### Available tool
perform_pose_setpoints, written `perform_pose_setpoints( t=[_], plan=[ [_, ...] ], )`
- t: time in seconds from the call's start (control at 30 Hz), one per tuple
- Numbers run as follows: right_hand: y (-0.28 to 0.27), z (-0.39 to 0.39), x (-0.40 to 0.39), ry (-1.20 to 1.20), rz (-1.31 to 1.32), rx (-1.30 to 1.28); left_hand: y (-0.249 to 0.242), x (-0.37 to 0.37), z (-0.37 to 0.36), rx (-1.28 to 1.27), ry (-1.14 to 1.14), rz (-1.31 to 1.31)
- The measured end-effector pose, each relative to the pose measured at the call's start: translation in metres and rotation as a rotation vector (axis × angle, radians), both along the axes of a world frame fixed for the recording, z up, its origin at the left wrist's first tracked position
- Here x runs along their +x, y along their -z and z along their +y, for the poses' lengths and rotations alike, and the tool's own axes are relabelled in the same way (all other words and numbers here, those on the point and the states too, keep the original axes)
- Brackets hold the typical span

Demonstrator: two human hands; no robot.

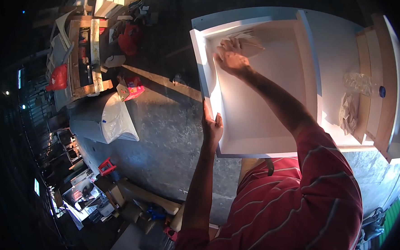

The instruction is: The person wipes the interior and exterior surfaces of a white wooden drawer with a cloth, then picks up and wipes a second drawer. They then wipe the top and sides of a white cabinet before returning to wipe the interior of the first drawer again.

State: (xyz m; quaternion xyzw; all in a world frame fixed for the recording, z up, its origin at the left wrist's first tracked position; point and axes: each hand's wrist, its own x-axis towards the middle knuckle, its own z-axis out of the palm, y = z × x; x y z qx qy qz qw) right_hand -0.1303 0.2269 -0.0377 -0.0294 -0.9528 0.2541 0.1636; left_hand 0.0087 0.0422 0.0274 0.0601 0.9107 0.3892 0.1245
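now the white box (250,121) is being held at its left wall (199,57) by the left hand (213,125), thumb over the rim, fingers along the outside. meanwhile, a tan sheet (253,47) is being covered in part by the right hand (233,58), inside the box, by the far left corner; the fingers are being kept bent and a little apart, and whether the sheet is being pinched or just pressed cannot be told. over past the box's right wall, a crumpled cloth (348,113) is being lit by the sun, with some clear plastic (358,83) lying near it and a blue cap (382,92) beside that. off to the left, a red stool (107,166) is being seen on the grey floor (159,132), well apart from both hands.
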Motion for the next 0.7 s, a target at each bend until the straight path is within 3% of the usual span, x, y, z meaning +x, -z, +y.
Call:
perform_pose_setpoints(
  t=[0.13, 0.2, 0.27, 0.3, 0.33, 0.4, 0.43, 0.53, 0.6, 0.7],
  plan=[
    [0.004, 0.024, 0.005, -0.105, -0.04, -0.075, 0.009, 0.001, -0.002, 0.053, -0.02, 0.019],
    [-0.009, 0.028, 0.005, -0.075, 0.106, -0.146, 0.006, -0.002, -0.001, 0.087, -0.017, 0.006],
    [-0.042, 0.037, 0.017, 0.007, -0.143, -0.628, 0.002, -0.003, 0.002, 0.126, -0.031, -0.017],
    [-0.077, 0.045, 0.029, 0.005, -0.187, -0.656, 0.002, -0.003, 0.002, 0.13, -0.033, -0.013],
    [-0.089, 0.051, 0.036, 0.003, -0.186, -0.652, 0.003, -0.003, 0.001, 0.148, -0.033, -0.033],
    [-0.107, 0.069, 0.049, -0.166, 0.298, -0.219, 0.004, -0.002, 0.001, 0.173, -0.03, -0.05],
    [-0.12, 0.076, 0.055, -0.165, 0.301, -0.211, 0.004, -0.003, 0.001, 0.195, -0.016, -0.051],
    [-0.177, 0.092, 0.077, -0.316, 0.343, -0.409, 0.016, -0.002, -0.005, 0.222, 0.014, 0.001],
    [-0.215, 0.098, 0.094, -0.374, 0.057, -1.205, 0.022, -0.001, -0.006, 0.23, 0.028, 0.051],
    [-0.257, 0.102, 0.104, -0.498, 0.259, -1.232, 0.02, -0.004, -0.006, 0.301, 0.104, 0.108]
  ],
)
